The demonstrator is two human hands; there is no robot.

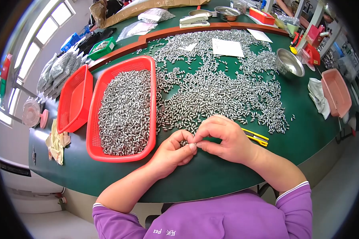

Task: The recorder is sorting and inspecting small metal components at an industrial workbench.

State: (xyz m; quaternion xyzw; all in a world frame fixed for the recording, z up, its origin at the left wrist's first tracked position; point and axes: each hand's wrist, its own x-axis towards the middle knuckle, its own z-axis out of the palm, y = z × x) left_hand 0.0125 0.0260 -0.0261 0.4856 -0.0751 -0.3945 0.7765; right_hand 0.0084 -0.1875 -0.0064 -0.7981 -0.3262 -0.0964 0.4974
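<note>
My left hand is curled closed, and a few small silver oval metal pieces show between its fingers. Thumb and forefinger of my right hand are pinched together against the left fingertips; what sits in the pinch is too small to make out. Just beyond both hands a wide spread of the same metal pieces covers much of the green table. A red plastic basket filled with such pieces stands left of my left hand. Beside my right wrist lies a yellow-handled tool.
An empty red basket, a cloth glove and a small pink fan stand at the left. On the right are a steel bowl, a white cloth and a pink tray. A brown wooden strip borders the pieces' far side.
</note>
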